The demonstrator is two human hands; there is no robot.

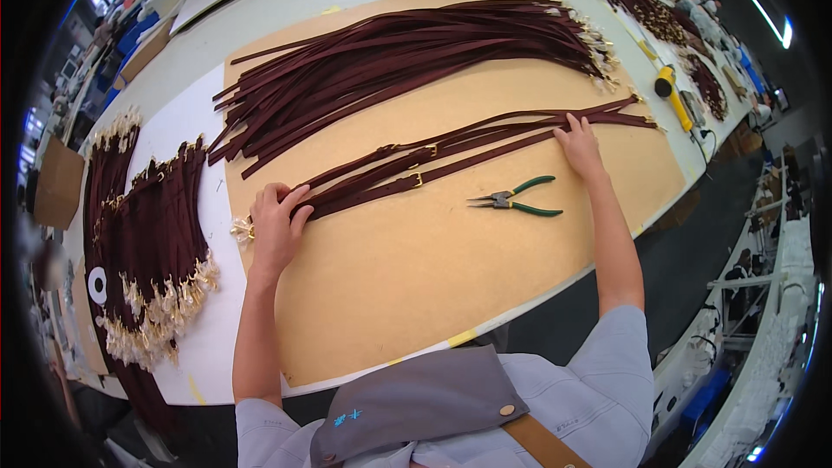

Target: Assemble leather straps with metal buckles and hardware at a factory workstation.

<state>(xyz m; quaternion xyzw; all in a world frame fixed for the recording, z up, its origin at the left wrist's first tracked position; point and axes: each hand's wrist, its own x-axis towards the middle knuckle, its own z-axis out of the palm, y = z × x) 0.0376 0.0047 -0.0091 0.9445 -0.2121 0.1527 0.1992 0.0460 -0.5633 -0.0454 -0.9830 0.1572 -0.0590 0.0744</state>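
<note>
Several dark brown leather straps [355, 175] with gold buckles lie in a loose bundle across the tan board [390, 295]. My left hand [276, 218] is closed round the bundle's left end, where plastic-wrapped metal fittings [242, 230] poke out beyond the fingers. Toward the other end, my right hand [581, 146] has its thumb and fingers closed on the straps. In front of the bundle, nearer the right hand, lie green-handled pliers [516, 198] with their handles spread.
A large pile of brown straps [407, 48] lies behind the bundle. More straps with wrapped clips [160, 217] cover the table's left side, beside a white tape roll [97, 286]. A yellow-and-black tool [674, 97] rests at the right edge, with further straps [641, 10] beyond.
</note>
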